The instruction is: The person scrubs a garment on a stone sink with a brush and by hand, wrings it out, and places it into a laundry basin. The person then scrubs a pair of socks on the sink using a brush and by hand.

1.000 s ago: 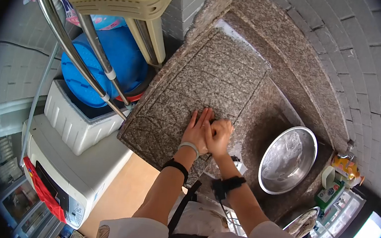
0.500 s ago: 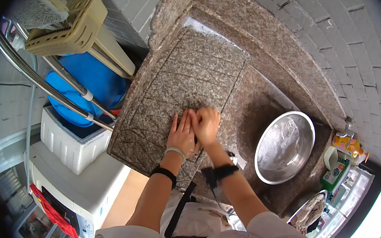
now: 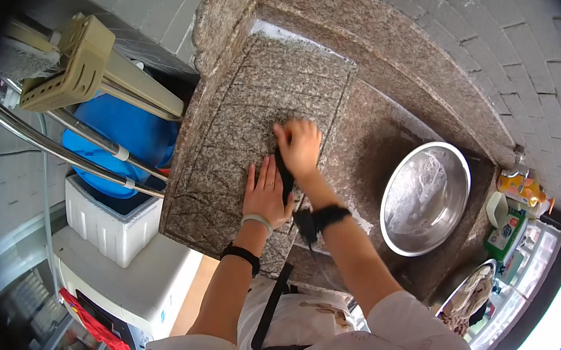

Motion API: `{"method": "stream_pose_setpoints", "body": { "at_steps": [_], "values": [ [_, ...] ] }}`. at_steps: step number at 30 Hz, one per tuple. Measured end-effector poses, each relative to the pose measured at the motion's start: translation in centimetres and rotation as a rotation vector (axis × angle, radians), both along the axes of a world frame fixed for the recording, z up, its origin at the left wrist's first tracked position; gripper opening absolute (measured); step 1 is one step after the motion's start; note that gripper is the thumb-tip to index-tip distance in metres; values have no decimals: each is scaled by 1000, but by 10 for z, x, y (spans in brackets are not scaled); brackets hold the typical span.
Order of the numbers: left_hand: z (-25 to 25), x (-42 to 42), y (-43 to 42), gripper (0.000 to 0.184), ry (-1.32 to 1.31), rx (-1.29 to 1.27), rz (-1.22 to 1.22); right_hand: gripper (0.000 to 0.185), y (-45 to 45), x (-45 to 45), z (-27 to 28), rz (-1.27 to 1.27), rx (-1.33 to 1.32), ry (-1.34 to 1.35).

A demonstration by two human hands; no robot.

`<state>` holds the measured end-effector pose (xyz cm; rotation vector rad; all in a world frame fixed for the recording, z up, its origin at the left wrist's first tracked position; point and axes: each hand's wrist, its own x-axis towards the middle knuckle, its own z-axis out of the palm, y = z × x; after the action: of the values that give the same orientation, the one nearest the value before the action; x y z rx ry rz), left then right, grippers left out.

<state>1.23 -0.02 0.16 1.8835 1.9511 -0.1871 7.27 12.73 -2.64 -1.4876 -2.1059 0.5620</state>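
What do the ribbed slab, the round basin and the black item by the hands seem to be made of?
The ribbed slab looks like granite, matte and rough, given its speckled grain. The round basin is probably stainless steel, polished, since its wall shines silvery. The black item may be fabric, dull, without gloss, but little of it shows.

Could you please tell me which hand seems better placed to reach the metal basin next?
Probably the right hand: it is nearer the metal basin, and its forearm lies between that basin and the left hand, which rests on the stone slab.
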Motion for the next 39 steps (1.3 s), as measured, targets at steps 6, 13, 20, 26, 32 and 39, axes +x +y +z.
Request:
{"method": "stream_pose_setpoints", "body": {
  "at_steps": [6,13,20,26,32,39],
  "values": [
    [0,2,1,75,21,4,-5,15,-32,27,6,228,-15,195],
    [3,-3,0,79,-74,14,6,19,-48,24,10,56,-2,15],
    [-1,0,0,75,-54,39,20,15,-34,33,11,274,-66,186],
    [-5,-4,-1,72,29,16,-61,21,-98,45,29,205,-82,90],
    [8,0,6,70,9,-28,-10,22,20,6,-1,35,105,83],
    [5,0,4,81,12,-54,-19,20,-97,50,26,156,-91,179]
  ]
}}
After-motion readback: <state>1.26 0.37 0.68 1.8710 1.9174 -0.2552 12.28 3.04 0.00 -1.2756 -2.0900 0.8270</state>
